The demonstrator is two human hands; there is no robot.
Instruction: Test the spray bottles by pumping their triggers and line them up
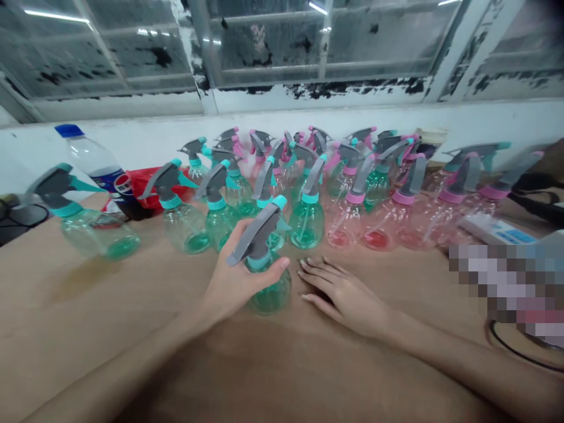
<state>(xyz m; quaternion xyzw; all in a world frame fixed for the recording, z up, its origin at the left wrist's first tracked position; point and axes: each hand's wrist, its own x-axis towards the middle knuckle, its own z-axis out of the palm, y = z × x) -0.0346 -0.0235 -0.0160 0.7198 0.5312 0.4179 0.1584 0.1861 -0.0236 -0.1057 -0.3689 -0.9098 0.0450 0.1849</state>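
Observation:
My left hand is wrapped round a green spray bottle with a grey trigger and teal collar, standing on the brown table. My right hand lies flat on the table just right of that bottle, fingers stretched out and holding nothing. Behind both hands stand several green spray bottles in the middle and several pink spray bottles to the right. One more green spray bottle stands apart at the left.
A clear drink bottle with a blue cap and a red packet sit at the back left. A white box and black cables lie at the right. A white wall and windows run behind the table.

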